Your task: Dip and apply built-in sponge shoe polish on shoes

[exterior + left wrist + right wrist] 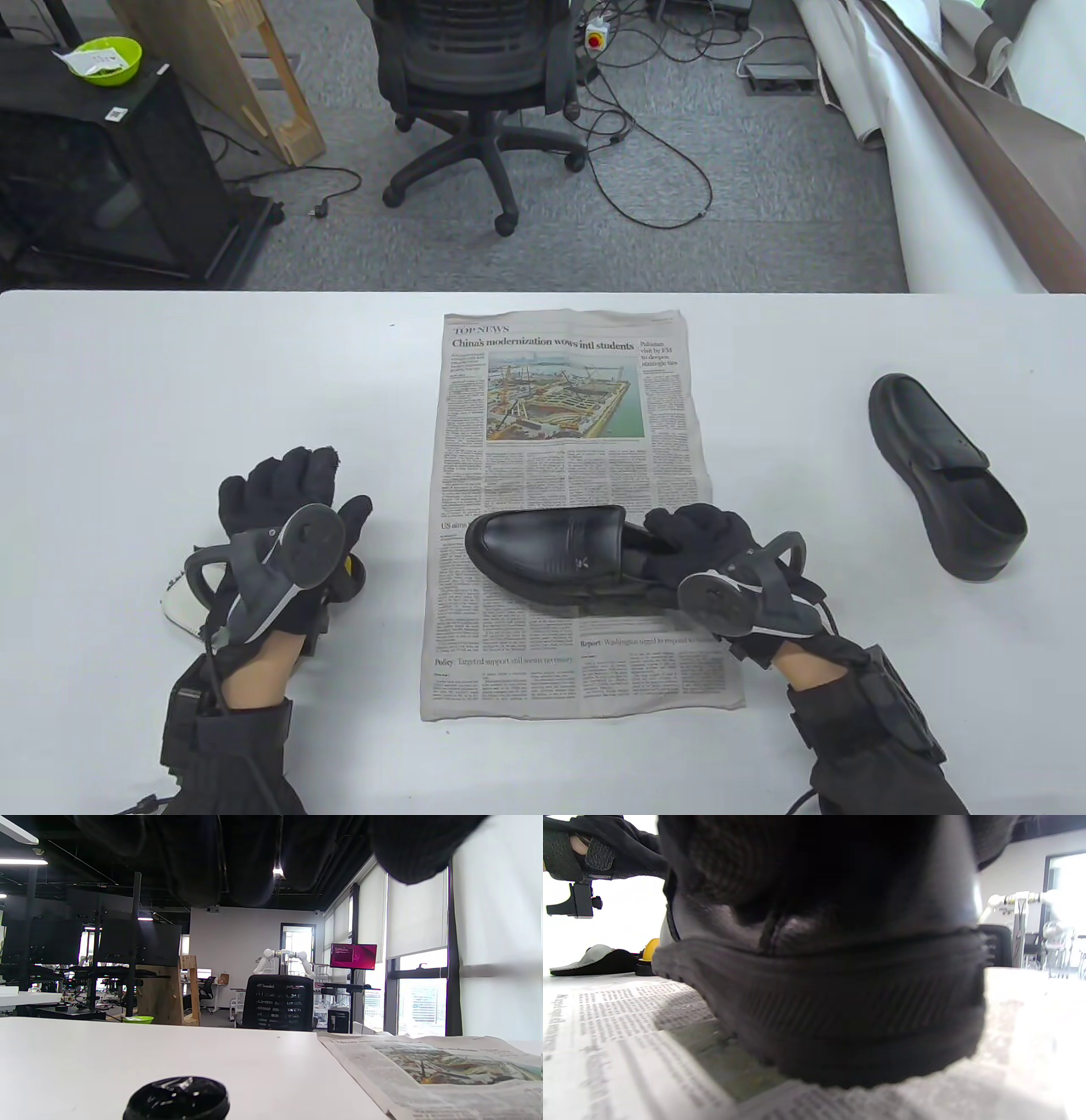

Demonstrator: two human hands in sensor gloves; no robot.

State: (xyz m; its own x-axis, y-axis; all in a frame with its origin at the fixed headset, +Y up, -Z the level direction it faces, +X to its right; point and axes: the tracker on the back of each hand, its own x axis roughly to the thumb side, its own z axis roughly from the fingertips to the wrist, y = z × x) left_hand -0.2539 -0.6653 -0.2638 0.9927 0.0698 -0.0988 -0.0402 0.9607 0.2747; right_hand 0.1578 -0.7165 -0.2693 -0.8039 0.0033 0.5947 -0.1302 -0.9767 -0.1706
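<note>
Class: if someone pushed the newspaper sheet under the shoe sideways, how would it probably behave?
The newspaper looks thin and creased, so its free part would probably buckle rather than slide stiffly. The shoe sits on it, gripped by the right hand, likely pinning that part.

A black mesh-backed office chair on castors (475, 76) stands at twelve o'clock beyond the table. A lime-green plastic bowl (106, 59) sits on a black cabinet (110, 178) at ten o'clock, and a pale wooden frame (225, 72) leans just beside it.

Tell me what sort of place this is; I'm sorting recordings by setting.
Probably an office-style robotics lab or workspace: a white robot arm rig stands at the back beyond an office chair, cables trail over grey carpet, and a wall monitor glows beside the blinds.
</note>
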